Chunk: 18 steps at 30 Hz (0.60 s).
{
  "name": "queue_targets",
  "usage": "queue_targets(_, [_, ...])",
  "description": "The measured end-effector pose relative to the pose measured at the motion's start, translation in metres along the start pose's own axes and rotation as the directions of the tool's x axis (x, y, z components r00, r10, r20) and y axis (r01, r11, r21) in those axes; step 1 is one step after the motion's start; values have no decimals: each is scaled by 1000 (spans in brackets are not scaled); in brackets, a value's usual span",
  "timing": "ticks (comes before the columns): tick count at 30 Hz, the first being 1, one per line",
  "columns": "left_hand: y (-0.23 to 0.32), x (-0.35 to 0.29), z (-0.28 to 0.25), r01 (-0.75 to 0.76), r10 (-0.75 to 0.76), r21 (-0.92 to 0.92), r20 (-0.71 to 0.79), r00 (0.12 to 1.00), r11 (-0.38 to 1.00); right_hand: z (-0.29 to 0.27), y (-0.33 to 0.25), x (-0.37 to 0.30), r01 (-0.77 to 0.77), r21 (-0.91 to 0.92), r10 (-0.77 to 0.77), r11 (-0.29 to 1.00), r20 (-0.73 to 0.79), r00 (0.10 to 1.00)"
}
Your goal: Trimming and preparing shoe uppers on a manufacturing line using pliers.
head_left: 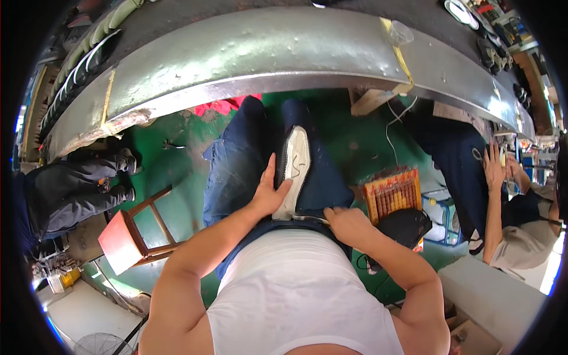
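Note:
A cream-coloured shoe [297,157] with a dark stitched edge and a loose lace lies lengthwise on my lap, its toe pointing away from me. My left hand [271,192] rests against the left side of the shoe, fingers stretched forward and thumb touching the shoe's edge. Beside the heel end, my right hand [346,225] is closed. A thin pale strip or tool [312,218] runs from the heel toward its fingers; what it is I cannot make out.
A long metal-covered bench [266,50] curves across the front, with a clear cup [400,34] on it. A red-topped stool [122,241] stands left; a wooden beaded seat [391,196] is at right. People sit on both sides, one with hands [494,168] raised.

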<state>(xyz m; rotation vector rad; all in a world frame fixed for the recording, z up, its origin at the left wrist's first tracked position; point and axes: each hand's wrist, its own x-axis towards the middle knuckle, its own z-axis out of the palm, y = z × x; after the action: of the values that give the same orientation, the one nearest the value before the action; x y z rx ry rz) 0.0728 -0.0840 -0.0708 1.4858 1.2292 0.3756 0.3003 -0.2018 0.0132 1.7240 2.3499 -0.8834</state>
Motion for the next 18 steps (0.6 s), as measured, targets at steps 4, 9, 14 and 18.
queue_targets(4, [0, -21, -13, -11, 6, 36, 130, 991, 999, -10, 37, -6, -333, 590, 55, 735, 439, 897])
queue_targets(9, [-10, -37, -17, 58, -17, -146, 264, 964, 988, -40, 23, -3, -180, 588, 2, 789, 290, 957])
queue_targets(14, [27, -37, -28, 69, -74, 31, 177, 981, 997, -42, 15, 28, -14, 722, 169, 692, -142, 975])
queue_targets(18, [62, -46, -93, 310, -144, -507, 341, 929, 804, -111, 30, 42, 65, 309, 124, 949, -554, 823])
